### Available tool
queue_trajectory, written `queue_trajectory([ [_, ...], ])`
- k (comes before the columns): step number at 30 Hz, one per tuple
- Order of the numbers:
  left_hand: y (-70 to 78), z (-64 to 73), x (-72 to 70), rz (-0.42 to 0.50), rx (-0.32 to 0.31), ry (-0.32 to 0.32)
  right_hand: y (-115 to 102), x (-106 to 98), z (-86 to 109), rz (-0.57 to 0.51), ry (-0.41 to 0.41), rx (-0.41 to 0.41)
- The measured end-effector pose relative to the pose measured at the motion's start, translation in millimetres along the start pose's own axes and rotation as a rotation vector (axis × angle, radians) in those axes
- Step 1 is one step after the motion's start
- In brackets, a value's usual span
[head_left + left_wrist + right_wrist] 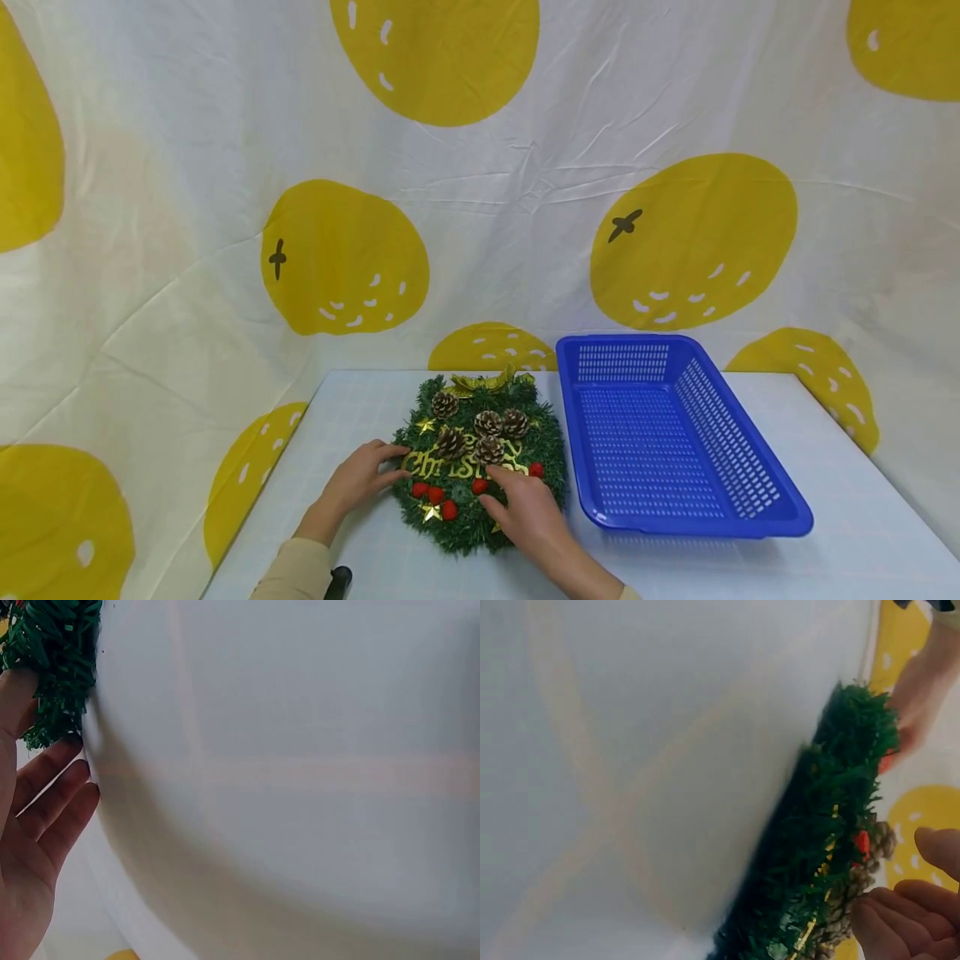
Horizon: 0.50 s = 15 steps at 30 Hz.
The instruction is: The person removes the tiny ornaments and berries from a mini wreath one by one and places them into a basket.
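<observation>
A green tinsel Christmas wreath point(551, 475) lies on the table, with gold lettering point(431, 465), several pine cones point(445, 405) and small red balls point(449, 509) on it. At its left edge my left hand point(362, 477) touches the greenery, fingers fairly straight. In the left wrist view, green tinsel point(64, 667) lies by the left thumb and index finger, and the other fingertips reach the tabletop. My right hand point(528, 508) is over the lower right part, fingertips at the lowest pine cone point(491, 451). In the right wrist view its thumb stands apart from its bent fingers.
A blue perforated plastic basket point(690, 527) stands right of the wreath, with nothing visible in it. The pale checked table point(765, 433) meets a hanging cloth point(480, 250) printed with yellow fruit. A dark object point(340, 582) shows near the left sleeve.
</observation>
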<state>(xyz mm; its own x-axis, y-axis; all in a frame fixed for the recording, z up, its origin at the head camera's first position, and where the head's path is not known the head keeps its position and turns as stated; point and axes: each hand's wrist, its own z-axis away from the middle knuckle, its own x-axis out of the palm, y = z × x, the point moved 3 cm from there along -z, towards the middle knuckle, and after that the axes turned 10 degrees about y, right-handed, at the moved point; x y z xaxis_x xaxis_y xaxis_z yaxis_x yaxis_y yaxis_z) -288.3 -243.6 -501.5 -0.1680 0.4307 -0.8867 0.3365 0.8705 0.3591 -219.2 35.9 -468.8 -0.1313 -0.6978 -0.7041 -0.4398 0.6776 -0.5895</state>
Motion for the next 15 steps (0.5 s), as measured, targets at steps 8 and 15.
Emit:
queue_trajectory([
  [8, -0.8, -0.2, -0.1, -0.011, 0.01, 0.005, -1.1, 7.1, -2.4, 0.082, 0.058, -0.084],
  [15, -1.2, -0.3, 0.9, 0.012, 0.026, 0.005, -2.5, 13.8, -3.2, 0.162, 0.092, -0.138],
])
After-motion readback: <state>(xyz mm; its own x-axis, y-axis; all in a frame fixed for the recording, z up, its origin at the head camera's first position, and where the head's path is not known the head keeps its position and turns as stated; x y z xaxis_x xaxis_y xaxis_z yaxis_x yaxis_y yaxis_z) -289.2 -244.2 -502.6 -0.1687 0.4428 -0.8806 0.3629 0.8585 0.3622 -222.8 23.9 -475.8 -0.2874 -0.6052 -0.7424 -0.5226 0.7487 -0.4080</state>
